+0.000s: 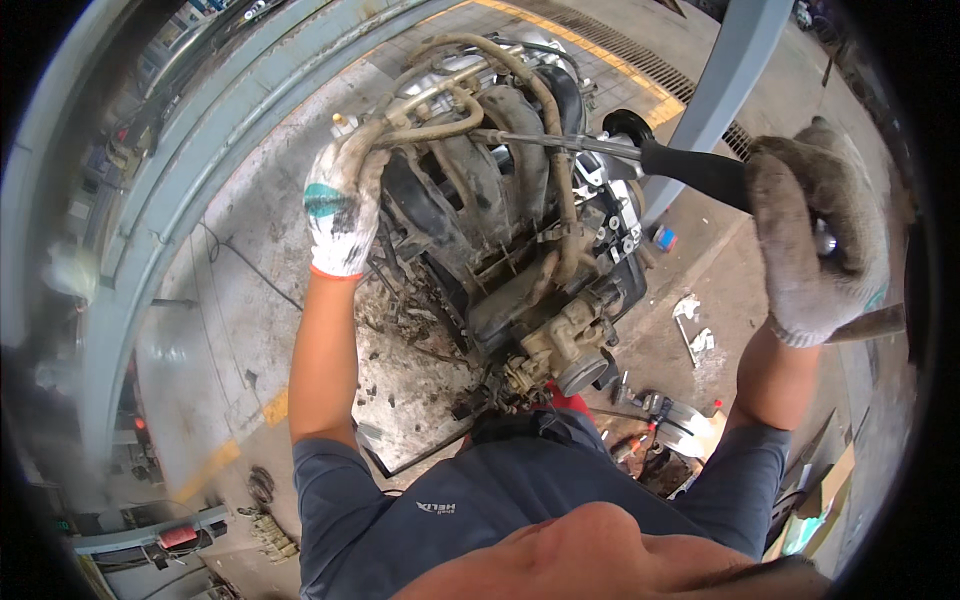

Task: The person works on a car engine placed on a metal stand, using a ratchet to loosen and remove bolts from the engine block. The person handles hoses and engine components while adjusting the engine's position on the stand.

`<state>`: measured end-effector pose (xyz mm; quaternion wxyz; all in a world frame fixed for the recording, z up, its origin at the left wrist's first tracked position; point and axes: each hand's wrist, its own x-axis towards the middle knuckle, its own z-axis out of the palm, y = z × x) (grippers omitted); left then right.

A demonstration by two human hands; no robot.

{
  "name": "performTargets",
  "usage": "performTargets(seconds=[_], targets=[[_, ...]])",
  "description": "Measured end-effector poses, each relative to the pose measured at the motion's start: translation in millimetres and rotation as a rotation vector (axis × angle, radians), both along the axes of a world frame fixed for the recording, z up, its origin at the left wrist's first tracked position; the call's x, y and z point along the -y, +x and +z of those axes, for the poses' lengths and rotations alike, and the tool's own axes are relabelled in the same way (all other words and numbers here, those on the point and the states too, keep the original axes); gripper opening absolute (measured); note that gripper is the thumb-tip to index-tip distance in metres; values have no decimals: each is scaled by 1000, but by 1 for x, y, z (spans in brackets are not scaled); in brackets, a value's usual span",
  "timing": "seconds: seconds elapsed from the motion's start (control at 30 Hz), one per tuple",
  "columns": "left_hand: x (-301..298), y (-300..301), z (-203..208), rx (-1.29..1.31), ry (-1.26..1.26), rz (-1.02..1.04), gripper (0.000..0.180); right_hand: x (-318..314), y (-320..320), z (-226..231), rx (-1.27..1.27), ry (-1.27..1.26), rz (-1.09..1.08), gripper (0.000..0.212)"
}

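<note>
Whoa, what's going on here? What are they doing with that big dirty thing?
A person in gloves is working at a dirty engine in front of them. Their right hand is closed around the black handle of a long tool, whose metal shaft reaches across the top of the engine. Their left hand is at a grimy hose on the far left side; its exact grip is hard to see.

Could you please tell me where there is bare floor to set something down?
The wider bare floor lies between the curved beam and left forearm, crossed by a thin cable. A smaller patch lies between the blue box and right hand. It is crowded below the engine, toward the right, with tools.
</note>
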<state>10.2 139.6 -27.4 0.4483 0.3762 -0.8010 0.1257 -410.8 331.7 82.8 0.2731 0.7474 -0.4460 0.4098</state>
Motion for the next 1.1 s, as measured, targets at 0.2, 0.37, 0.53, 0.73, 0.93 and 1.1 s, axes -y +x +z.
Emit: performTargets(seconds=[0.2, 0.37, 0.53, 0.73, 0.93, 1.1], targets=[[2, -5, 2, 31, 2, 47, 31, 20, -18, -24, 188, -52, 261, 33], [-2, -1, 1, 92, -27, 136, 34, 23, -3, 20, -61, 309, 409, 40], [-5, -6, 6, 117, -12, 178, 34, 39, 35, -39, 335, 226, 442, 50], [0, 2, 3, 80, -26, 113, 38, 79, 99, 35, -301, -24, 417, 33], [0, 18, 7, 102, -59, -5, 31, 90, 143, 37, -357, -60, 358, 25], [15, 23, 5, 108, 62, -204, 29, 73, 129, 68, -868, -18, 346, 43]])
